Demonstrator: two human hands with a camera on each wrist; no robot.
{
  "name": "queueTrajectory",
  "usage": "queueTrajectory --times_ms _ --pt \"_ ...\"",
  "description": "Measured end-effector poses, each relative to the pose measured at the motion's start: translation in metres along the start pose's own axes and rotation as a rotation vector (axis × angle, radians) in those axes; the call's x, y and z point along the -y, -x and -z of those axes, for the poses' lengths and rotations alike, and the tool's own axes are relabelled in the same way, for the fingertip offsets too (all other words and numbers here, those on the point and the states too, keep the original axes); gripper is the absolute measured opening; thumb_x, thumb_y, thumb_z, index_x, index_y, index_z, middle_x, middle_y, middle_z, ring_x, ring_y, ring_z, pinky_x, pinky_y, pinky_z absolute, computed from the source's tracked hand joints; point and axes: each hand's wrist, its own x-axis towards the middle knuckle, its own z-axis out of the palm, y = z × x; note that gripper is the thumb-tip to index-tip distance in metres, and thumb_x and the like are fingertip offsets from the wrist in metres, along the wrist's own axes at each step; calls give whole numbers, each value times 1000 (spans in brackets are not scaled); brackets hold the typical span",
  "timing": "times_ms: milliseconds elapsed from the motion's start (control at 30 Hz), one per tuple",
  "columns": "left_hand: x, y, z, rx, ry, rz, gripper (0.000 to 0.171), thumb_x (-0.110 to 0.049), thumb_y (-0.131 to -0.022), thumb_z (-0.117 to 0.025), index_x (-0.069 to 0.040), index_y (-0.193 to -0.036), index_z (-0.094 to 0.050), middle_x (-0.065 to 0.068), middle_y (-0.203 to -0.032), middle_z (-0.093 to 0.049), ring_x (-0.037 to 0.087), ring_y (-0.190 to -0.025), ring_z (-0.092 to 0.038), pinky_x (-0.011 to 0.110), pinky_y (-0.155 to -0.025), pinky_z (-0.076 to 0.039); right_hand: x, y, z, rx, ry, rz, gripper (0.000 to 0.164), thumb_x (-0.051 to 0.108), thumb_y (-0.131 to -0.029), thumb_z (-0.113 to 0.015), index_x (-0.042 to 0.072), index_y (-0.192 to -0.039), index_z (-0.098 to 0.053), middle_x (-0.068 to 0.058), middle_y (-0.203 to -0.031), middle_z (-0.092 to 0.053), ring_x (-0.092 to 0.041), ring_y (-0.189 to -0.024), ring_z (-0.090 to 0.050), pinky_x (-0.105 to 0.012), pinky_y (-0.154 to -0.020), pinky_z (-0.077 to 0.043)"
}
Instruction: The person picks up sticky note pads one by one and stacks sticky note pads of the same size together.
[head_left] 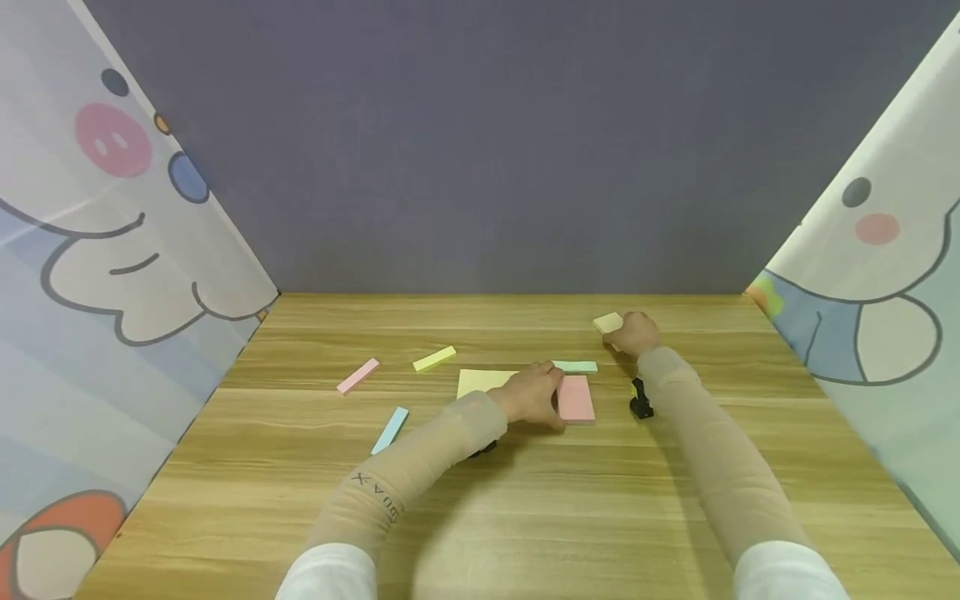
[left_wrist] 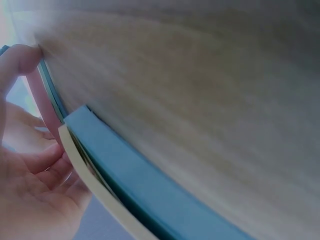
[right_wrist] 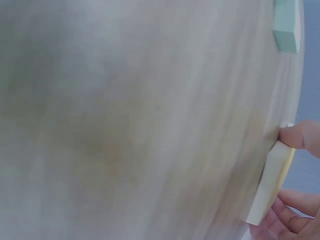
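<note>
My left hand holds a pink sticky note pad, thumb at its near edge and fingers at the far side. In the left wrist view, blue and cream layers show in the stacks beside that hand. Left of it lies a larger pale yellow pad, partly covered by the hand. At the back right, my right hand pinches a small pale yellow pad between thumb and fingers; the right wrist view shows its cream edge against the tabletop.
A mint green strip pad lies just behind the pink one. To the left are pink, yellow and light blue strip pads. A small black object shows beside the right wrist. A grey wall bounds the wooden table.
</note>
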Motion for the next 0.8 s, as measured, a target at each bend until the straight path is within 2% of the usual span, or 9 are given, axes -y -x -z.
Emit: queueTrajectory --times_ms 167,400,567,800 --pt "-1 0 0 9 11 3 82 -47 -68 -75 -9 -134 -42 0 -124 -49 16 -114 -47 26 -97 -41 -1 -3 4 70 -40 -15 49 25 -77 -63 -11 -109 -53 -24 -100 -57 -29 -84 -53 -32 -67 -46" --pt "-1 -1 1 9 30 24 84 -48 -68 -75 -10 -135 -41 -1 -125 -48 15 -113 -47 26 -96 -42 -2 -10 9 167 -104 -59 54 26 -76 -65 -12 -111 -49 -23 -102 -53 -29 -83 -50 -31 -65 -45" --pt "-2 0 2 10 42 26 84 -47 -68 -76 -9 -134 -41 -2 -120 -49 14 -109 -47 25 -93 -43 -5 -18 11 195 -86 -72 53 27 -75 -66 -10 -109 -49 -22 -99 -52 -29 -82 -50 -30 -63 -48" --pt "-3 1 3 20 42 29 85 -46 -68 -75 -9 -136 -40 -2 -123 -48 14 -112 -47 25 -95 -42 -8 -22 8 219 -89 -94 57 30 -74 -67 -9 -109 -45 -22 -99 -49 -29 -84 -48 -28 -62 -48"
